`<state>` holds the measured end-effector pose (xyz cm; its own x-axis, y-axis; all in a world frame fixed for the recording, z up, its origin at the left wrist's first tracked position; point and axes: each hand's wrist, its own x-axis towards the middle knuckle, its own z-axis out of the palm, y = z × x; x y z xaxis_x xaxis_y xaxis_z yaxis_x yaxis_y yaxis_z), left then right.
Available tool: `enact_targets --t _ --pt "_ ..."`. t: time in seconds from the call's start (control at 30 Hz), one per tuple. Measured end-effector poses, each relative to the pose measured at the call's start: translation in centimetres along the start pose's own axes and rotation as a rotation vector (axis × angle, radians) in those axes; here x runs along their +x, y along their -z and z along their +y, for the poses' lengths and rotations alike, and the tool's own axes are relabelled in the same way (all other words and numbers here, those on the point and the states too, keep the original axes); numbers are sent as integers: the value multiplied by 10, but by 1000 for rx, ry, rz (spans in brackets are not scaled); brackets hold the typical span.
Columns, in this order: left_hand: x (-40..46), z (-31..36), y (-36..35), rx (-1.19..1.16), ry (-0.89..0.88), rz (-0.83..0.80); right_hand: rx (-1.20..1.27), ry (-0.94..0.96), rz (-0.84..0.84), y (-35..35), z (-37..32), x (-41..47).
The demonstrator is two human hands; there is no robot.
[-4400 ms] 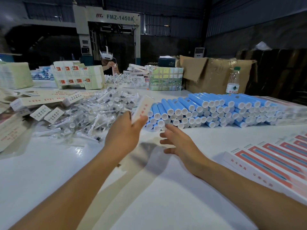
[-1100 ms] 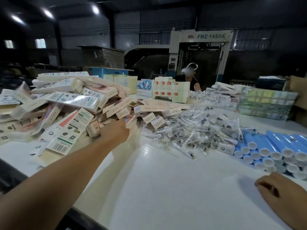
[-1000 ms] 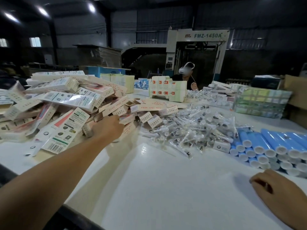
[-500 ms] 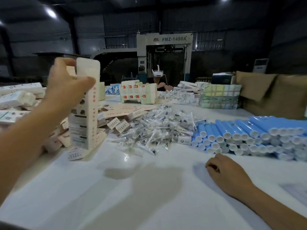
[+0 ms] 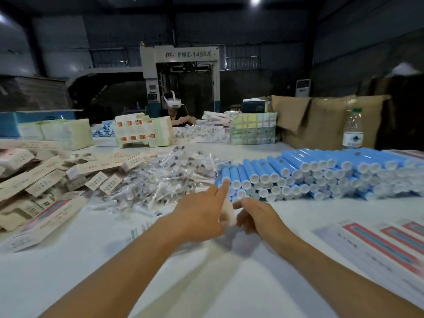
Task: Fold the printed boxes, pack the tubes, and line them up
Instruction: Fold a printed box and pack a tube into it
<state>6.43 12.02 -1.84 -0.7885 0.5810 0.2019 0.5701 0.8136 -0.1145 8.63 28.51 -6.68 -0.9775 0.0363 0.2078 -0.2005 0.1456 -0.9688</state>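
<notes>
Now both hands — left hand [image 5: 202, 216], right hand [image 5: 257, 214] — near tubes [image 5: 321, 171].

Both hands reach out over the white table [image 5: 68, 271] toward the stack of blue tubes [image 5: 321, 173], whose white caps face the camera. The left hand [image 5: 197, 216] has its forefinger stretched to the stack's left end; whether it touches is unclear. The right hand [image 5: 257, 214] sits just right of it, fingers loosely curled, with a pale blurred box [image 5: 226, 214] between the two. Left of the tubes lies a heap of clear wrapped sachets [image 5: 165, 180], and further left a pile of printed boxes [image 5: 34, 180]. Right of the hands, near the tubes, flat cartons [image 5: 385, 246] lie in a row. Behind the tubes stands a water bottle [image 5: 353, 129].
</notes>
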Motion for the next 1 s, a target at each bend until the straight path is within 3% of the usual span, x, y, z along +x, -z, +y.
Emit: enact_targets --t 0.3,0.47,0.63,0.77,0.93,1.0 --pt "2 4 -21 2 -89 150 -218 31 -28 -2 4 5" --pt "0 2 -28 35 -39 203 -74 3 28 3 2 8" --pt "-5 -12 -26 -28 95 123 64 -106 128 11 4 12" --pt "-8 -16 -23 -25 93 93 154 -149 156 13 4 13" --pt "-24 -8 -30 78 71 183 117 -158 158 12 3 11" --pt "-26 -4 -30 91 30 290 76 -153 178 11 2 8"
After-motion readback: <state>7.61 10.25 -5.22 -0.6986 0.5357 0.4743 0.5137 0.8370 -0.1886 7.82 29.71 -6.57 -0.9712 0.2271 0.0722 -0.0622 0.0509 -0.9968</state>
